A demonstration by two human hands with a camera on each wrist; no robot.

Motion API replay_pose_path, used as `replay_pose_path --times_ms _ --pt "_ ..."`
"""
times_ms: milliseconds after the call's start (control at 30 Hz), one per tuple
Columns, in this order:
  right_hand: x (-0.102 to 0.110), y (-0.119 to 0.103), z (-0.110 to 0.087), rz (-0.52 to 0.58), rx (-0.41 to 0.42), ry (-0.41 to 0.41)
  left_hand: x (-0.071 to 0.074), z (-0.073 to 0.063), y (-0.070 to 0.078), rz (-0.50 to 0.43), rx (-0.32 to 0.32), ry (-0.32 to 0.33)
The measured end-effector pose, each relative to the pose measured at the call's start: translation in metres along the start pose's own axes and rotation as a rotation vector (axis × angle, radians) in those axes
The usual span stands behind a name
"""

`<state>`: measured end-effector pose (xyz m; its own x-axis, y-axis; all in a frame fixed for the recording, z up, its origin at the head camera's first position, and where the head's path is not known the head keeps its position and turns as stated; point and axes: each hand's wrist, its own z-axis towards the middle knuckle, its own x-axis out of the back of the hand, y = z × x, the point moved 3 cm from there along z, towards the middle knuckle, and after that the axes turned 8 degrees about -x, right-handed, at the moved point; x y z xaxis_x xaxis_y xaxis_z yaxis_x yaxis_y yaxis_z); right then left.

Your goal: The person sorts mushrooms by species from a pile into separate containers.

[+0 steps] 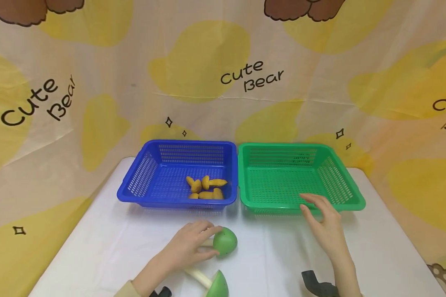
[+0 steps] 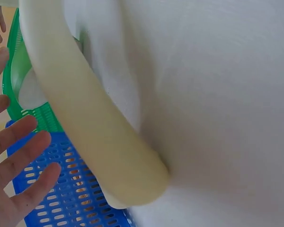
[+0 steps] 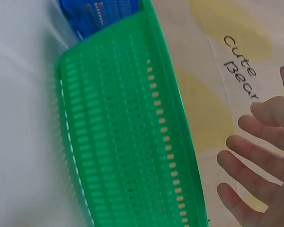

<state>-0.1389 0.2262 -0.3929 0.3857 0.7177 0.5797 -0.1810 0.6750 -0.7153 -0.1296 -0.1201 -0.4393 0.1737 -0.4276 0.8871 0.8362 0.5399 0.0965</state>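
Observation:
My left hand (image 1: 193, 243) is over a green-capped toy mushroom (image 1: 226, 241), index finger and thumb right at the cap's edges. In the left wrist view the fingers (image 2: 26, 153) are spread, not curled round it. Nearer to me lies a second green-capped mushroom (image 1: 217, 284), partly cut off by the frame; a pale stem (image 2: 94, 109) fills the left wrist view's foreground. My right hand (image 1: 325, 222) hovers at the front rim of the green basket (image 1: 278, 206), fingers apart and holding nothing.
A blue basket (image 1: 178, 202) stands left of the green one, with several small brown-yellow mushrooms (image 1: 206, 194) in its right part. Behind both hangs a printed cloth (image 1: 208, 115). Black curved pieces (image 1: 314, 284) show beside the wrists on the white table (image 1: 93, 247).

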Motion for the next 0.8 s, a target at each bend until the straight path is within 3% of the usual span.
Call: replay_pose_path --times_ms 333,600,800 --pt "0.018 0.018 0.003 -0.067 -0.006 0.077 -0.009 0.000 0.001 -0.034 0.082 -0.171" --pt "0.025 0.028 0.003 -0.113 -0.083 0.101 -0.012 0.001 0.002 -0.063 0.101 -0.192" --pt "0.028 0.037 0.004 -0.144 -0.074 0.172 -0.014 0.001 0.001 -0.094 0.108 -0.198"
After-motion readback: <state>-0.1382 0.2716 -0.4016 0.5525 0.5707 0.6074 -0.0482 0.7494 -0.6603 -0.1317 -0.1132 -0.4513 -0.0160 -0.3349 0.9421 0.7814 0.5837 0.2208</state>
